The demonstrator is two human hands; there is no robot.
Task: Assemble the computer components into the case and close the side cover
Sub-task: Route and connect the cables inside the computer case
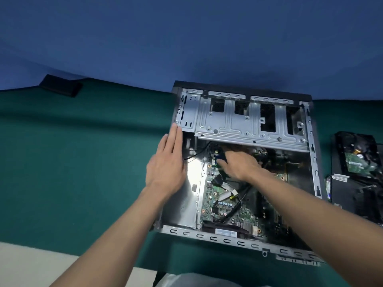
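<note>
- The computer case [227, 239] lies on its side near the right of the green-covered table [83, 162]. Its open side faces up and its near rim is close to the table's near edge.
- Inside, the green motherboard [215, 206] sits on the case floor with black cables across it.
- The left hand [165, 162] is flat with straight fingers together. It rests along the case's left rim and its fingertips reach the far-left corner.
- The right hand [238, 162] reaches into the case and touches a blue connector [220, 156] at the board's far-left part. Its fingertips are partly hidden, so I cannot tell whether it pinches the connector or only touches it.
- The metal drive cage [238, 121] spans the case's far half, just above that hand.
- A hard drive [359, 160] lies board-side up on dark parts at the table's right edge, apart from the case.
- A flat black object [61, 85] lies at the far-left edge, against the blue wall [186, 38].
</note>
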